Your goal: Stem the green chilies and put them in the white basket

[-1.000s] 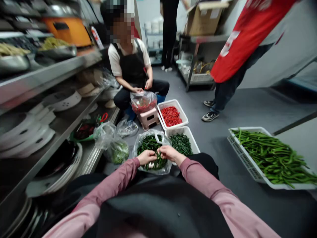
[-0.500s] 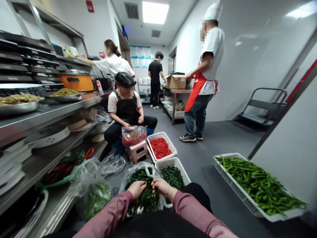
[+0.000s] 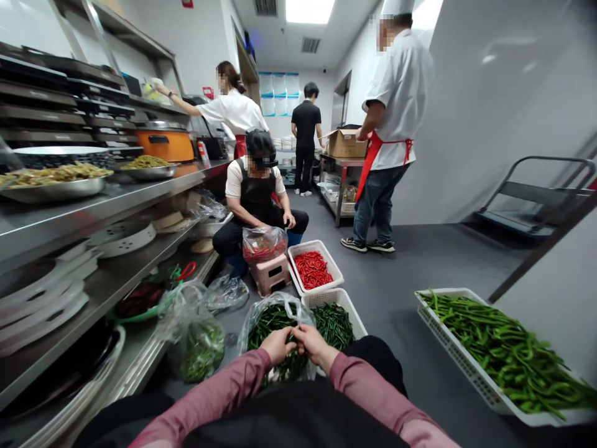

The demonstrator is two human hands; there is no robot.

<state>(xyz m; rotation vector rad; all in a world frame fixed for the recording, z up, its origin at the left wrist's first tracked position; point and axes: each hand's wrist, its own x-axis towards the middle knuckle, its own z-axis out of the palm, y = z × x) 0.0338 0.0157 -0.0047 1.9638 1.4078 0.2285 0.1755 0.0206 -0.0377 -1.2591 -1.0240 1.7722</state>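
My left hand (image 3: 278,345) and my right hand (image 3: 311,343) meet fingertip to fingertip over an open clear plastic bag (image 3: 247,326) of dark green peppers (image 3: 273,320). The fingers of both are pinched; whatever is between them is too small to make out. Just beyond my right hand, a white basket (image 3: 353,305) holds more dark green peppers (image 3: 332,325). Behind it, touching, stands another white basket (image 3: 336,275) with red peppers (image 3: 313,269).
A person (image 3: 256,186) sits behind a pink stool (image 3: 269,274) bearing a bag of red peppers. Steel shelves (image 3: 140,205) line the left. A long basket (image 3: 459,367) of green peppers lies right. Three people stand farther back, near a cardboard box (image 3: 345,144).
My hands have come together, from slightly apart to touching. The view has shifted, so the scene sits farther right. The seated person's hand has moved off the bag toward the knee.
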